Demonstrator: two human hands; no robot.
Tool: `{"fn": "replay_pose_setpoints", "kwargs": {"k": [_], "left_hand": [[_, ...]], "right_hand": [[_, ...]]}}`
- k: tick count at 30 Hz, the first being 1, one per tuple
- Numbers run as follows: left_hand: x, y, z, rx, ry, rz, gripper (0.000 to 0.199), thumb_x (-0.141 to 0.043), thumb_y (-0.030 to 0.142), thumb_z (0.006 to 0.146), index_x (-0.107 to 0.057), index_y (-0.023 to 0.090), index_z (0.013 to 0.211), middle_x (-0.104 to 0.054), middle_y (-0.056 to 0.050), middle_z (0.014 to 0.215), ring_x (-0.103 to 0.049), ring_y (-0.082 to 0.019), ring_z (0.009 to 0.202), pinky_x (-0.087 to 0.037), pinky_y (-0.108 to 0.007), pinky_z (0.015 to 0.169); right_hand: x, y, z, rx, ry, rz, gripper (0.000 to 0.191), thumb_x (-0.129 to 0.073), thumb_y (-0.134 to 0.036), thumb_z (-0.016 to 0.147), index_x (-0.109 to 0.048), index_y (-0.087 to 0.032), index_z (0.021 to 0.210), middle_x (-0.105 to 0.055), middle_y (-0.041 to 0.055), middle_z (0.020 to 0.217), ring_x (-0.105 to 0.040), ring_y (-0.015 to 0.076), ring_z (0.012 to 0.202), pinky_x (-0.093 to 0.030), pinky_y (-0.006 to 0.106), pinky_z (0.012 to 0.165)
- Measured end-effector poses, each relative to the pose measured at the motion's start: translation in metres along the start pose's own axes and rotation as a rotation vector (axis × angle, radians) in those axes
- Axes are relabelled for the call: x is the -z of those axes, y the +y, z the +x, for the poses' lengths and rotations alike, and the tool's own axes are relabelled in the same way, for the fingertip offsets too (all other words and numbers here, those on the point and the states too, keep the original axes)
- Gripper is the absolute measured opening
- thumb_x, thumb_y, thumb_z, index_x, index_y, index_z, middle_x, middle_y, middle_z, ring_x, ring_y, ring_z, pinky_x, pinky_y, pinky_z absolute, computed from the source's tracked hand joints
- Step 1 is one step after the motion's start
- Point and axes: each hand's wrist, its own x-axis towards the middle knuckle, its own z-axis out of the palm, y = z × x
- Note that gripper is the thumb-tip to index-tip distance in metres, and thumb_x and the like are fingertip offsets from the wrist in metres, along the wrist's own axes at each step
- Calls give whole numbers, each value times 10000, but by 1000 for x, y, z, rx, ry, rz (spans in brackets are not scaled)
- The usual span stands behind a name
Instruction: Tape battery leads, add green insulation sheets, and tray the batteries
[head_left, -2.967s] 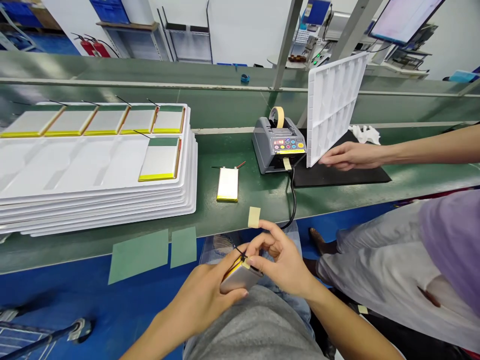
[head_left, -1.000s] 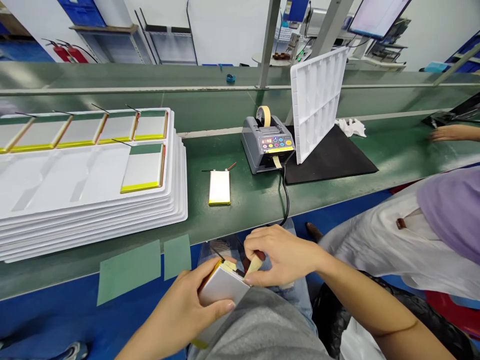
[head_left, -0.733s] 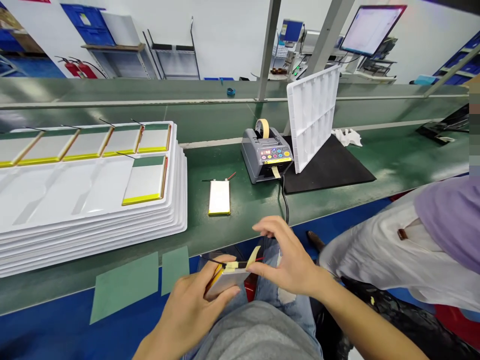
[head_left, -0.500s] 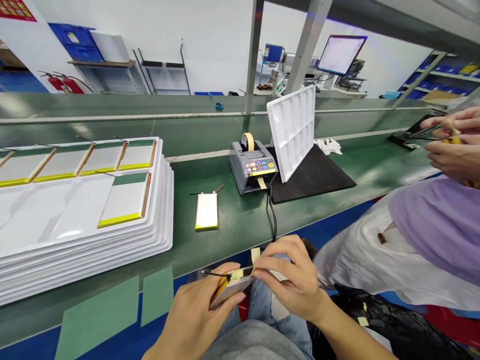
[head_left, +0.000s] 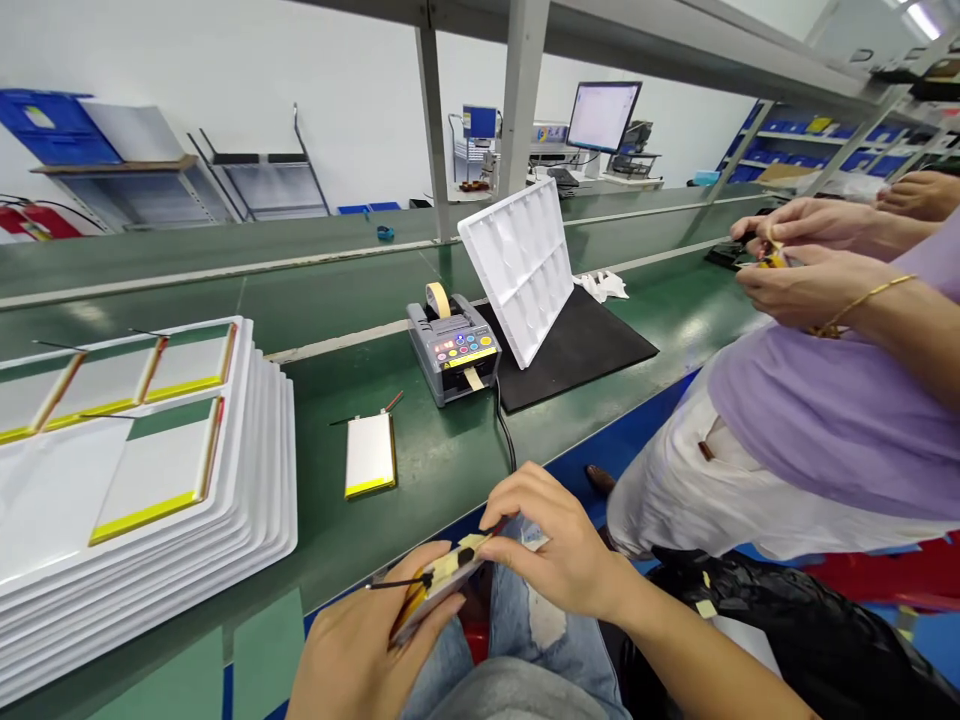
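Note:
A flat battery cell [head_left: 442, 590], with yellowish tape and a black wire along its upper edge, is held over my lap. My left hand [head_left: 375, 630] grips its left end between thumb and fingers. At the other end my right hand [head_left: 551, 545] pinches the tape and the cell's edge. Another white cell with a yellow lower edge [head_left: 370, 452] lies on the green bench. Right of it stands a grey tape dispenser [head_left: 454, 350], a short strip of tape sticking out of its front.
Stacked white trays [head_left: 255, 500] holding several cells fill the left. A white compartment tray [head_left: 525, 265] leans upright on a black mat [head_left: 592, 350]. At the right a person's hands [head_left: 817, 260] hold a small yellow item. A black bag [head_left: 810, 620] lies below.
The view has turned right. The tape piece that stood up at my right hand now lies lower along the cell's edge. Both my hands still hold the cell.

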Motion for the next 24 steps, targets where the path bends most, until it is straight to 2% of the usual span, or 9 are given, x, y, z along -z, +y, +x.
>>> {"fn": "replay_pose_setpoints", "kwargs": {"k": [5, 9, 12, 15, 17, 18, 20, 21, 24], "left_hand": [[4, 4, 11, -61, 2, 93, 292, -402, 470, 927, -520, 252, 1082, -718, 94, 847, -665, -66, 573, -467, -124, 494], [5, 3, 19, -170, -36, 121, 278, -417, 426, 933, -532, 229, 1092, -719, 72, 813, -669, -83, 583, -486, -141, 501], [6, 3, 28, -299, -96, 54, 270, -448, 411, 924, -537, 228, 1102, -719, 49, 888, -683, -94, 672, -512, -139, 581], [6, 7, 39, -324, -157, -38, 276, -526, 425, 881, -536, 261, 1103, -718, 61, 880, -683, -99, 674, -515, -130, 614], [3, 12, 47, -224, -127, -90, 275, -566, 448, 847, -548, 279, 1064, -716, 68, 871, -679, -98, 639, -509, -117, 583], [0, 16, 52, -146, -89, -115, 268, -584, 449, 832, -553, 280, 1038, -715, 70, 866, -675, -96, 623, -503, -108, 564], [-6, 25, 63, 6, -5, -176, 252, -611, 434, 810, -561, 272, 996, -712, 75, 828, -665, -91, 586, -490, -95, 521], [-10, 30, 69, 58, 25, -214, 252, -624, 425, 797, -565, 266, 983, -710, 76, 815, -660, -90, 577, -487, -94, 509], [-20, 45, 88, 120, 58, -321, 260, -651, 425, 754, -595, 261, 948, -703, 75, 792, -642, -97, 556, -497, -121, 527]], "right_hand": [[11, -3, 2, 22, 2, -1, 79, -619, -178, 824, -616, -159, 748, -597, 26, 772, -497, 130, 741, -416, 280, 692], [24, 0, 6, 27, -108, 67, 71, -641, -164, 807, -627, -155, 738, -602, 18, 774, -494, 126, 760, -403, 281, 726], [35, 11, 11, -126, -298, 238, 125, -733, -162, 717, -618, -160, 668, -575, -18, 744, -488, 108, 759, -388, 254, 726], [41, 22, 15, -306, -369, 495, 297, -832, -208, 564, -597, -170, 741, -475, -55, 720, -415, 75, 643, -346, 208, 584], [43, 24, 15, -328, -261, 591, 354, -834, -267, 558, -598, -176, 806, -445, -55, 738, -390, 70, 624, -332, 201, 556], [45, 23, 14, -297, -170, 575, 302, -805, -289, 610, -614, -177, 816, -461, -44, 760, -415, 77, 653, -357, 212, 594], [48, 18, 12, -201, 30, 449, 127, -693, -288, 759, -659, -181, 817, -526, -5, 836, -490, 109, 789, -393, 260, 748], [50, 16, 11, -165, 106, 388, 102, -652, -279, 799, -672, -183, 829, -560, 12, 879, -510, 127, 857, -387, 284, 815], [55, 15, 5, -167, 206, 414, 150, -651, -312, 801, -645, -178, 867, -620, 33, 892, -555, 153, 865, -416, 301, 806]]}}
